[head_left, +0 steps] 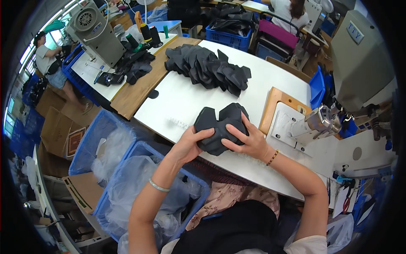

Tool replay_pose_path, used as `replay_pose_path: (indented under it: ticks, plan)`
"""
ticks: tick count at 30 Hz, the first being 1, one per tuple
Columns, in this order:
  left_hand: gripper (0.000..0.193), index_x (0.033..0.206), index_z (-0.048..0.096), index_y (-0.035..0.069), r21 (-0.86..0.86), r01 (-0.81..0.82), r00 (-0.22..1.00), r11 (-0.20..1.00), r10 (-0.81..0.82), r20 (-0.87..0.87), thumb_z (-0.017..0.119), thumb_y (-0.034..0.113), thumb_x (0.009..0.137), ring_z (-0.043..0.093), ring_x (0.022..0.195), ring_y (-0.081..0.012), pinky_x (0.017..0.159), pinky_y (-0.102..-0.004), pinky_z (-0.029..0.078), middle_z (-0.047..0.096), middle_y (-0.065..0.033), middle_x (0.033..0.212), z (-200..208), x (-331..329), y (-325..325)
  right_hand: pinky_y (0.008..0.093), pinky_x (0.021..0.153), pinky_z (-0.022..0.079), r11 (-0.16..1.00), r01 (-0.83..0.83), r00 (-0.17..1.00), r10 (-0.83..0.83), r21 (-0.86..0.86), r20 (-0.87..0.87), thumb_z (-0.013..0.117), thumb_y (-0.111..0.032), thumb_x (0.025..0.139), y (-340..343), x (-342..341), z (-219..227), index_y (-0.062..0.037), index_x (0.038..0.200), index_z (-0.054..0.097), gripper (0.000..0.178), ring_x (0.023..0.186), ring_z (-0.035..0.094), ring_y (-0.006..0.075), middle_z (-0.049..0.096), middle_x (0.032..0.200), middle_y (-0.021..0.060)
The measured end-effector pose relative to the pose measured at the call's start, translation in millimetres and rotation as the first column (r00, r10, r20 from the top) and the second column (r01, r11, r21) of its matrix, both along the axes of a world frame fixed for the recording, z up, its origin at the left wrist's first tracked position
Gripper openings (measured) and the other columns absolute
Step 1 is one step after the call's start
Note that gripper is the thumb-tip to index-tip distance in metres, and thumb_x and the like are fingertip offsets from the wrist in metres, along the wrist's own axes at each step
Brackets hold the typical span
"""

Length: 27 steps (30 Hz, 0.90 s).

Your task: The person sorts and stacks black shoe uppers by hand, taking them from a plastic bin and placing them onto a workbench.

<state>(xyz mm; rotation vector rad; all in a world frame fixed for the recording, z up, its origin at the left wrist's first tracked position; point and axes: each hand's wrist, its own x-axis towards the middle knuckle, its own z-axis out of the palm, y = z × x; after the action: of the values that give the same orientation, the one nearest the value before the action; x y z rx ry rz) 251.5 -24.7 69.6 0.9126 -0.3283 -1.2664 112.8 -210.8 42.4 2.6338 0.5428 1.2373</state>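
Between my two hands is a bunched black fabric piece point(216, 132) with rounded, angular lobes and a notch at its far edge. It is just above the near edge of the white tabletop point(169, 111). My left hand point(191, 143) grips its left side, thumb on top and fingers mostly hidden beneath. My right hand point(250, 142) holds the right side, its fingers over the upper surface. Whether it is one piece or several layers, I cannot tell. Farther back on the table lies a long overlapping row of similar black pieces point(207, 67).
A machine point(313, 125) stands at the right, its grey head point(359, 51) above. Blue bins point(144, 148) with clear plastic bags are at my left. Thread cones point(146, 33) and another machine point(95, 34) stand back left. Other people point(50, 59) are farther off.
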Motion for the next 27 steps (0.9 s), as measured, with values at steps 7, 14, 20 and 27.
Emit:
replay_pose_path:
  ticks: [7,14,20,27]
  plan:
    - [0.05,0.124,0.045,0.001,0.026,-0.069,0.997,0.997,0.069,0.029,0.068,0.006,0.08,0.062,0.095,-0.0169,0.08,-0.0312,0.055,0.058,-0.0089,0.108,-17,5,9,0.0475,0.099,0.041,0.874,-0.105,0.909,0.278,0.475,-0.312,0.069,-0.02,0.077,19,-17,5,-0.0279,0.134,0.042,0.063,0.132,0.032,0.041,0.038,0.142,0.0031]
    - [0.058,0.128,0.039,0.0,0.019,-0.101,0.994,0.995,0.1,0.05,0.07,0.002,0.078,0.061,0.098,-0.0182,0.083,-0.0313,0.054,0.057,-0.0103,0.11,-6,-5,10,0.0377,0.108,0.027,0.121,0.256,0.957,0.11,0.959,-0.269,0.054,-0.033,0.092,5,-12,30,-0.0059,0.138,0.035,0.057,0.135,0.029,0.0281,0.036,0.143,0.0144]
    - [0.058,0.128,0.037,-0.002,-0.003,-0.134,0.982,0.991,0.134,0.13,0.069,0.0,0.079,0.059,0.101,-0.0191,0.087,-0.0325,0.052,0.055,-0.0127,0.113,4,-23,11,0.0301,0.108,0.024,0.056,0.337,0.873,0.356,0.94,-0.334,0.051,-0.038,0.094,12,-4,28,-0.0079,0.138,0.039,0.055,0.13,0.035,0.0227,0.04,0.138,0.0124]
    - [0.059,0.131,0.035,-0.002,-0.038,-0.194,0.975,0.98,0.197,0.106,0.068,0.002,0.082,0.059,0.102,-0.0203,0.088,-0.0347,0.051,0.054,-0.0134,0.114,-3,-18,18,0.029,0.109,0.021,-0.245,0.266,0.909,0.386,0.932,-0.158,0.05,-0.034,0.093,24,15,8,-0.0051,0.138,0.039,0.054,0.132,0.032,0.0221,0.039,0.138,0.0132]
